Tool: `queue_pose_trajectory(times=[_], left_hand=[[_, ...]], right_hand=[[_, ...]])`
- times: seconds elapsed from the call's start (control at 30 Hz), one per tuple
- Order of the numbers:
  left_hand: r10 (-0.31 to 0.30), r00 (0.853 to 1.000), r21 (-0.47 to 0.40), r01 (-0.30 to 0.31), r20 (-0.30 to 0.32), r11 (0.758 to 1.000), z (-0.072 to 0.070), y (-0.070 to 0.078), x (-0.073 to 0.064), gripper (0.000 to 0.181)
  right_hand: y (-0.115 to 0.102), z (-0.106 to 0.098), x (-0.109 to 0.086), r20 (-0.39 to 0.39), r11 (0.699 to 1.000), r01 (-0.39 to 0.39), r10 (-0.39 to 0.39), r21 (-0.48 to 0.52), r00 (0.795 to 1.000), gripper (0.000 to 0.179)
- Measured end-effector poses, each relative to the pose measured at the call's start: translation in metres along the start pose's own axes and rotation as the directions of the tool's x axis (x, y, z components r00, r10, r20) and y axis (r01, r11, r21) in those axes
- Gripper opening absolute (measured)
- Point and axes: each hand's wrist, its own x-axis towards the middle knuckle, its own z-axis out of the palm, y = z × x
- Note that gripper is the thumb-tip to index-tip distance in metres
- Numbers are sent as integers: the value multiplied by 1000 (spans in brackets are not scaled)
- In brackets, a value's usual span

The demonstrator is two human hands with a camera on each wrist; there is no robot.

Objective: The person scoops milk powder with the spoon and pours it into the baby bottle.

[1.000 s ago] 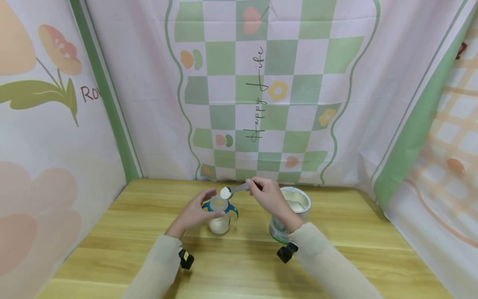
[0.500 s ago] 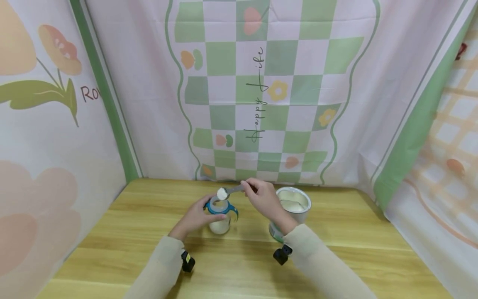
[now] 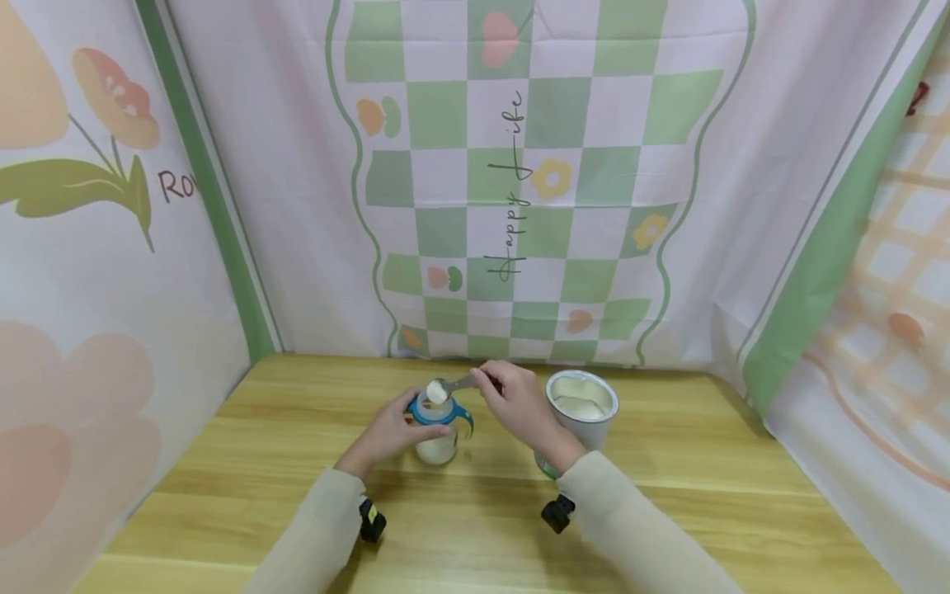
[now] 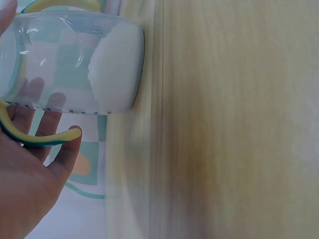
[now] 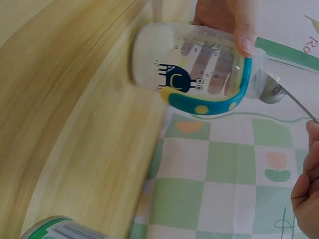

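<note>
A clear baby bottle [image 3: 436, 450] with a blue two-handled collar stands uncapped on the table. My left hand [image 3: 387, 434] grips it around the collar, thumb in front and fingers behind. White powder [image 4: 117, 69] fills its lower part in the left wrist view. My right hand [image 3: 518, 404] pinches the handle of a metal spoon [image 3: 462, 383]. The spoon's bowl, heaped with white powder, is right at the bottle's mouth; in the right wrist view the bowl [image 5: 272, 91] overlaps the neck. An open can [image 3: 592, 432] of pale powder stands beside my right wrist, partly hidden by it.
The wooden table [image 3: 475, 528] runs back to a printed curtain [image 3: 497, 181] with green checks. More patterned cloth [image 3: 96, 272] hangs at the left and right sides. Each sleeve carries a small black wrist camera [image 3: 558, 513].
My right hand has moved left and slightly down, bringing the powder-filled spoon from above the bottle to its opening. The left hand has closed in around the collar; the bottle stays in place.
</note>
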Motion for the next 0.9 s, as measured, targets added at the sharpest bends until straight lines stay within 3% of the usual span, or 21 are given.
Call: queue_pose_trajectory(times=[0.33,0.57,0.9], left_hand=[[4,1000,-23,-5,-9,1000,1,-2,2,72],[6,1000,-26,-6,-5,1000,2,-2,1,69],[28,999,-7,-27,20,1000,0,-2,1,69]], right_hand=[[0,9,-6,-26,966,197,-204,-170,979,14],[2,14,-12,-12,875,383,-404,-296,915,6],[2,9,-13,30,828,464,-480,-316,877,10]])
